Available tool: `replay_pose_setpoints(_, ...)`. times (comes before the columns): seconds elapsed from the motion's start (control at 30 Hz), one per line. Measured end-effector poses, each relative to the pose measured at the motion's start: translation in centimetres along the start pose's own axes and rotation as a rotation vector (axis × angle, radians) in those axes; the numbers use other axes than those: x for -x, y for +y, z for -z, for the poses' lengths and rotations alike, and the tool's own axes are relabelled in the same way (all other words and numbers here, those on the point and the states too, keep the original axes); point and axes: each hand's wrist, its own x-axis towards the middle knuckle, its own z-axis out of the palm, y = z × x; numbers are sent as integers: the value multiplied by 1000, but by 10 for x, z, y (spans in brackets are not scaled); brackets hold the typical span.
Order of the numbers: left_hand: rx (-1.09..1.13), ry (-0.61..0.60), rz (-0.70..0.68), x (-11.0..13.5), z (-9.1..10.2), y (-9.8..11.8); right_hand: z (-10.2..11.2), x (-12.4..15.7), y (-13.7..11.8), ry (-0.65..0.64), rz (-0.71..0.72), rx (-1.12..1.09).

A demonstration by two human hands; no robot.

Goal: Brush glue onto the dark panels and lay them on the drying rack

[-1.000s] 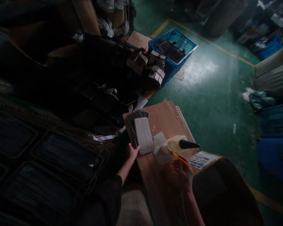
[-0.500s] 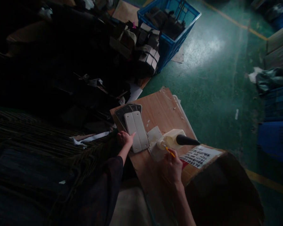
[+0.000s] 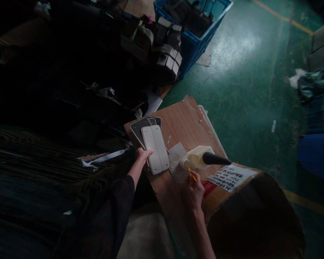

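Since earliest frame, left hand [image 3: 143,154] has shifted farther along left edge of pale grey panel [image 3: 156,149]. Near: right hand [image 3: 196,192] pinched closed on slim yellow tool [image 3: 192,175], tip at pale plastic container [image 3: 202,151]; contact unclear. Left thumb laid on panel edge, other fingers hidden, hold cannot be told. Panel atop dark panels [image 3: 137,128], left side of wooden board [image 3: 182,115]. Advised: thumb kept to margin, tool tip steady. Far: blue crate [image 3: 193,54].

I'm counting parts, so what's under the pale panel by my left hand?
At least two dark panels, fanned at its far end, on the wooden board. The pale panel covers the rest, hiding their exact number.
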Motion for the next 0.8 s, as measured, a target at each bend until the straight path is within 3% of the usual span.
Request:
replay_pose_setpoints(0.1,203,-125,1,8,1,7,-11,-10,10,10,-24,-40)
replay_pose_setpoints(0.33,523,-377,-234,56,30,7,-33,-26,35,5,-103,-83)
replay_pose_setpoints(0.6,540,-417,-273,148,78,-21,-19,-16,28,-72,28,11)
replay_pose_setpoints(0.8,442,-302,-359,210,151,-30,1,6,25,-90,95,174)
